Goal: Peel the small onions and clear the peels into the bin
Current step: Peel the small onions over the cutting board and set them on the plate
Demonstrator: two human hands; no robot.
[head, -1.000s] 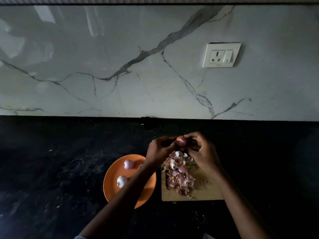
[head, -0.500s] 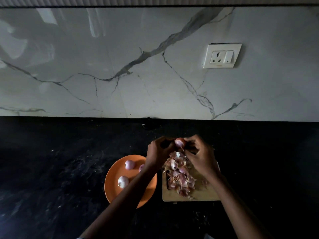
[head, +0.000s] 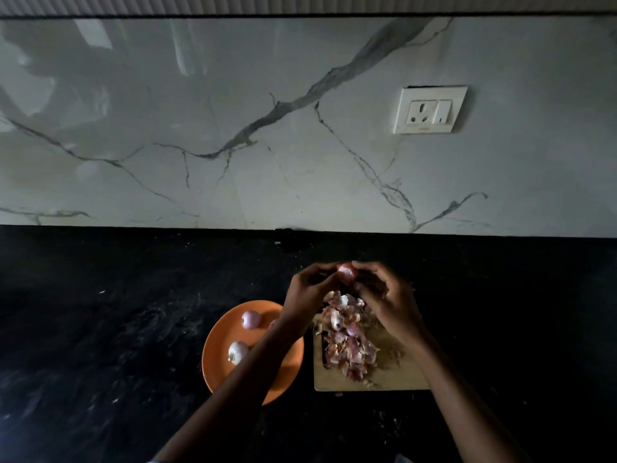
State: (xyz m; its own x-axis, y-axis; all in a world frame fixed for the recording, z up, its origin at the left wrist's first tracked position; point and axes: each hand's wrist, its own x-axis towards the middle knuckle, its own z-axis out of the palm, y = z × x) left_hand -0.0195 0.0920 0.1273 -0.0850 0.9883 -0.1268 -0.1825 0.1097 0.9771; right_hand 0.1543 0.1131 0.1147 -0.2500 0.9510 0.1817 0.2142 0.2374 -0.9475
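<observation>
Just above the middle of the lower frame, the small onion (head: 347, 271) sat raised off the bench, pinched between the fingertips of both hands and hanging over the far edge of the cutting board (head: 394, 379). The left hand (head: 309, 290) gripped it from the frame's left, fingers curled round its side; the right hand (head: 389, 300) met it from the right, fingers bent in against its skin, probably working a layer loose. Neither hand was nearer than the other: the onion lay between them, at the fingertips of both, so the peeling pull would likely go outward and down toward the board. Its long axis could not be made out in the dim light.

Directly below the onion, toward the bottom of the frame, a heap of pink and papery peels (head: 347, 345) covered the left half of the board, partly under the right wrist. Left of the board, just beside it, an orange plate (head: 217, 359) held peeled onions, two plainly in view (head: 250, 319) (head: 237, 351) and a third mostly hidden by the left forearm. All of this rested on the black bench (head: 117, 312). No bin showed, so clearing the peels looked some way off.
</observation>
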